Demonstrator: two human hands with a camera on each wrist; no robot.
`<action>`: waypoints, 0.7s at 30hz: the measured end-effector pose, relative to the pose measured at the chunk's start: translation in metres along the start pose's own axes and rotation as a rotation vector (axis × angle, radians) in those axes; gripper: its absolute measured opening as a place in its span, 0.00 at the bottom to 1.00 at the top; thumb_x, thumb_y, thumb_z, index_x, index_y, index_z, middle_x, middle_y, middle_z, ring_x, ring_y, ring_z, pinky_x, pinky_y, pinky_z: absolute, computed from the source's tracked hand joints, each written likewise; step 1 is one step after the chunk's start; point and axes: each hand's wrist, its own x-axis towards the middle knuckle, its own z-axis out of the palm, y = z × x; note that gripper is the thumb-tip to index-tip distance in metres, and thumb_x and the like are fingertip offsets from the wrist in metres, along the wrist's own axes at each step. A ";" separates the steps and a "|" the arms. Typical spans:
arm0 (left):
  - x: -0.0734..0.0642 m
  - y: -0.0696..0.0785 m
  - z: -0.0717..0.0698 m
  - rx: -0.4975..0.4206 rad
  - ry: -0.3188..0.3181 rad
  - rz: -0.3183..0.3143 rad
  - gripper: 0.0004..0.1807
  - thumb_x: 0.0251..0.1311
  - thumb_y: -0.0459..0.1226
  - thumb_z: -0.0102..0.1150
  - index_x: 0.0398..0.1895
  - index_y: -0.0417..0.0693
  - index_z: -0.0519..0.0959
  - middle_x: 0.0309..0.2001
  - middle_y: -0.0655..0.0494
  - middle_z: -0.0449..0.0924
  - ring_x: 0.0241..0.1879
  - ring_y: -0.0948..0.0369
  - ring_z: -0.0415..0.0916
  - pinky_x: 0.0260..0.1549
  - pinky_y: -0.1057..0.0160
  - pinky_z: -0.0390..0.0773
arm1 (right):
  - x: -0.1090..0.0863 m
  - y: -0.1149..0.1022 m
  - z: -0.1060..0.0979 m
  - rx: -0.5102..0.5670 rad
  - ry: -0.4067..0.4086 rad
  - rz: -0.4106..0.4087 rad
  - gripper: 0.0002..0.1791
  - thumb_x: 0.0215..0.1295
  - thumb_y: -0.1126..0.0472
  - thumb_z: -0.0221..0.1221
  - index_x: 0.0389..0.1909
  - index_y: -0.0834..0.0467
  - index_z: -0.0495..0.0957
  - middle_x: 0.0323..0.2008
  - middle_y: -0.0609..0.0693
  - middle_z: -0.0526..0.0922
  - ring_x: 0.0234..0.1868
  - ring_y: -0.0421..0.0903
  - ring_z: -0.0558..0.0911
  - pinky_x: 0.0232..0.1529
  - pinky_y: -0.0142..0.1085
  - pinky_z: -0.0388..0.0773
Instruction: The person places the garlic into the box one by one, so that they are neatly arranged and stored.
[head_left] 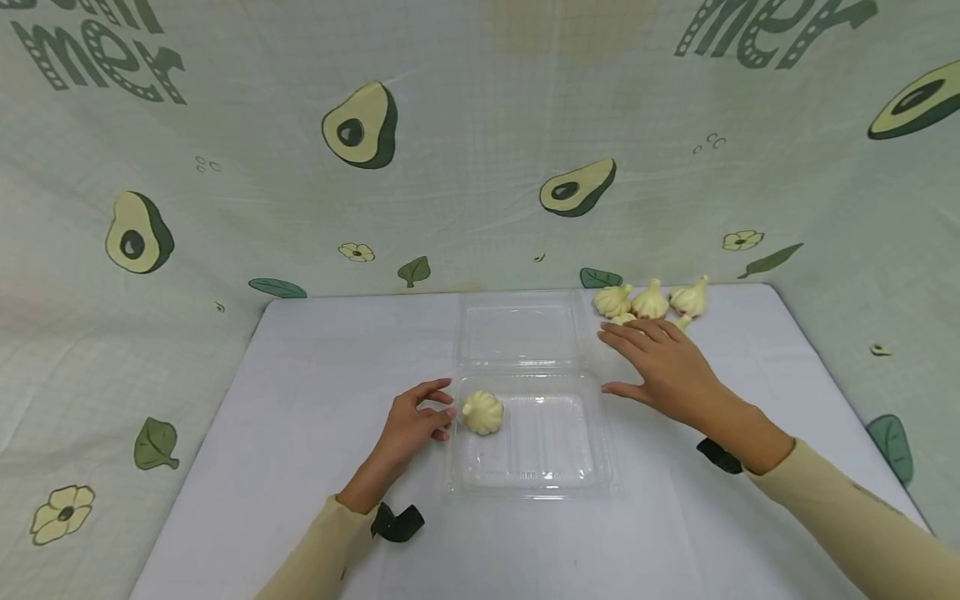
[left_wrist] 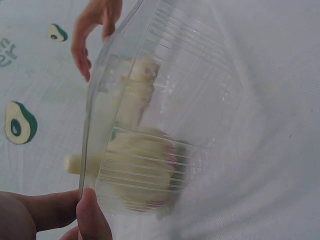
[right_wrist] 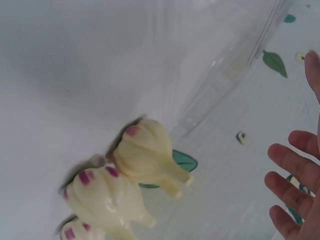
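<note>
A clear plastic clamshell container lies with its lid folded back on the white table. One pale garlic bulb sits inside at the left. My left hand is at the container's left edge; in the left wrist view its thumb and a finger pinch the rim. Several garlic bulbs are grouped at the table's back right, partly hidden by my right hand. That hand is spread, holding nothing. Purple marks show on the grouped bulbs in the right wrist view.
The white-covered table ends at a hanging cloth printed with avocados and leaves. Black straps show by both wrists.
</note>
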 end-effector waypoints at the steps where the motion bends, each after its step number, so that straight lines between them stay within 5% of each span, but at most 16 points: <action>1: 0.000 0.000 0.000 0.000 0.000 -0.001 0.29 0.66 0.24 0.65 0.71 0.39 0.76 0.52 0.42 0.79 0.32 0.61 0.81 0.28 0.67 0.84 | -0.004 0.002 -0.001 -0.009 0.003 0.028 0.53 0.74 0.21 0.34 0.65 0.64 0.79 0.61 0.62 0.83 0.59 0.65 0.80 0.62 0.63 0.75; 11: 0.000 0.000 0.000 -0.004 -0.001 -0.002 0.29 0.66 0.24 0.65 0.71 0.39 0.76 0.53 0.40 0.79 0.32 0.60 0.81 0.27 0.67 0.84 | -0.032 0.028 -0.008 -0.122 0.058 0.250 0.61 0.70 0.17 0.24 0.65 0.66 0.77 0.63 0.65 0.81 0.60 0.67 0.78 0.61 0.63 0.73; 19: 0.000 0.000 0.000 -0.005 -0.001 0.001 0.29 0.66 0.24 0.66 0.71 0.39 0.76 0.53 0.40 0.79 0.32 0.61 0.81 0.27 0.67 0.84 | -0.046 0.044 -0.007 -0.154 -0.011 0.395 0.68 0.63 0.13 0.19 0.68 0.68 0.74 0.59 0.70 0.82 0.59 0.69 0.78 0.61 0.65 0.72; 21: 0.000 0.000 0.000 -0.004 -0.001 0.002 0.29 0.66 0.24 0.65 0.71 0.39 0.76 0.53 0.40 0.79 0.31 0.61 0.81 0.27 0.67 0.84 | -0.049 0.047 -0.006 -0.152 -0.037 0.420 0.63 0.65 0.14 0.33 0.69 0.68 0.73 0.60 0.70 0.81 0.60 0.70 0.78 0.62 0.66 0.72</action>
